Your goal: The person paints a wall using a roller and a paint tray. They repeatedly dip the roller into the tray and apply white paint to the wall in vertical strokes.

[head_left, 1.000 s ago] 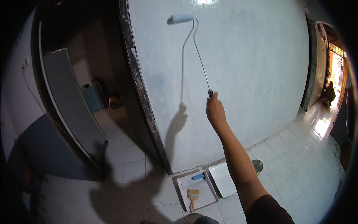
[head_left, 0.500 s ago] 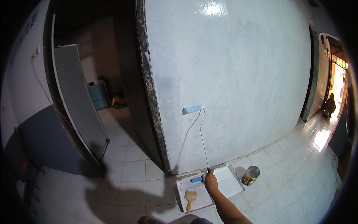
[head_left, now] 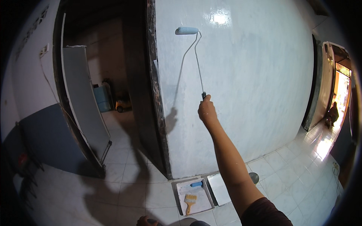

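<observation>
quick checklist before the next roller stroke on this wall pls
1. Grip: right hand closed round the handle end of the paint roller: ok.
2. Contact: roller sleeve lies against the white wall, high up near the dark door frame edge: ok.
3. Paint load on the sleeve: cannot tell.
4. Paint tray on the floor below, with a small roller and a flat brush in it, sits right at the feet: not ok for stepping.
5. Left hand: out of view, cannot tell.

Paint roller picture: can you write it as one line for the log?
right hand: raised, grip shut on paint roller handle | roller head: high on white wall | left hand: unseen | floor: paint tray with brush
</observation>
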The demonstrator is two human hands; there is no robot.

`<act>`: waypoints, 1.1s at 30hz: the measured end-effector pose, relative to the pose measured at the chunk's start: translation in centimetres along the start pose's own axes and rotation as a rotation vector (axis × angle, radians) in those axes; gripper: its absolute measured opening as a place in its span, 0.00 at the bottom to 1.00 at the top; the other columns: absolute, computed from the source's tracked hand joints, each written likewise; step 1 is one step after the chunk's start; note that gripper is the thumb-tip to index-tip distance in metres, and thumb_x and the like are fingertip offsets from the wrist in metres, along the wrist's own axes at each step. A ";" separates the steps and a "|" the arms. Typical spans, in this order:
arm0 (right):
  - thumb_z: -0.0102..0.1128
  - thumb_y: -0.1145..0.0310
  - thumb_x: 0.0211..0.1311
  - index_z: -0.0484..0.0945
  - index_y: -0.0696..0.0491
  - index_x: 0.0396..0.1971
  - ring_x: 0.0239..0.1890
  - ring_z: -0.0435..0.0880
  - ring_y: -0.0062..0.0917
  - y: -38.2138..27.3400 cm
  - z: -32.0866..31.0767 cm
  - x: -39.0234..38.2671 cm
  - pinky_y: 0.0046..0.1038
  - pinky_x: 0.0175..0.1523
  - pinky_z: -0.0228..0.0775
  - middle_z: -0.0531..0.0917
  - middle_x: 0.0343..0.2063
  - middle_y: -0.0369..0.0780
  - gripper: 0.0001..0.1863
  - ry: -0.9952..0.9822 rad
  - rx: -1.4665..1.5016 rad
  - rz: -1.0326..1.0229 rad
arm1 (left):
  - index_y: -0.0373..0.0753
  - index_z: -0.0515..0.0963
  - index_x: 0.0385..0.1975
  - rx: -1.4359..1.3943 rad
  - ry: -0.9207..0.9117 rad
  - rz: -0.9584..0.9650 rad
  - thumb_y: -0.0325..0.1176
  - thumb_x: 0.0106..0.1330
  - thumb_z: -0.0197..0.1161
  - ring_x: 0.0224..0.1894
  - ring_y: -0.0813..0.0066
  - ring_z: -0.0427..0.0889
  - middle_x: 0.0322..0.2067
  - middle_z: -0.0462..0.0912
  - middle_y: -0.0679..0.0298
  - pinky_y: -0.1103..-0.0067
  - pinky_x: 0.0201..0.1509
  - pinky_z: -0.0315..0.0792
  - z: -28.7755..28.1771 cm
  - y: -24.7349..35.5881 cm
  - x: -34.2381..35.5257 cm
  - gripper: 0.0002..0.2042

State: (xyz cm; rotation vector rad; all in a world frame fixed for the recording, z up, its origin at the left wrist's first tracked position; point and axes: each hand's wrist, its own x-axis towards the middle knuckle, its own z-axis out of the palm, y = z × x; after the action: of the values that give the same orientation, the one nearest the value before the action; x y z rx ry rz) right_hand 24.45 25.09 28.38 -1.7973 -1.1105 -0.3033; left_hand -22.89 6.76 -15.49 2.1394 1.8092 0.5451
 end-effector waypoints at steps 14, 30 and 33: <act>0.37 0.67 0.74 0.59 0.68 0.60 0.40 0.84 0.58 20.4 14.1 -33.1 0.54 0.44 0.75 0.82 0.37 0.63 0.22 -0.406 -0.082 0.334 | 0.45 0.80 0.47 -0.082 0.179 0.061 0.51 0.52 0.75 0.51 0.50 0.81 0.47 0.83 0.54 0.61 0.55 0.76 -0.5 -2.3 -3.0 0.25; 0.34 0.69 0.74 0.59 0.67 0.60 0.41 0.83 0.60 -2.8 12.3 -9.9 0.52 0.47 0.75 0.82 0.37 0.64 0.21 -0.034 0.143 0.052 | 0.37 0.78 0.54 -0.061 -0.106 -0.171 0.60 0.51 0.72 0.61 0.52 0.75 0.57 0.77 0.51 0.62 0.65 0.69 -3.1 1.0 -1.0 0.37; 0.37 0.72 0.72 0.55 0.69 0.66 0.37 0.83 0.56 7.3 20.7 -20.3 0.52 0.41 0.75 0.82 0.34 0.64 0.26 -0.008 0.179 -0.096 | 0.37 0.79 0.53 0.019 -0.141 -0.153 0.59 0.50 0.72 0.60 0.52 0.75 0.57 0.78 0.52 0.62 0.65 0.69 -2.0 0.2 -0.8 0.36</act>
State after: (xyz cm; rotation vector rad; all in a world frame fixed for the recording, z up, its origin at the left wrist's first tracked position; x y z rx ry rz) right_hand 13.72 30.08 0.99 -1.5923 -1.1940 -0.2458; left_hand -23.69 5.89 -13.71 1.9751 1.8856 0.3337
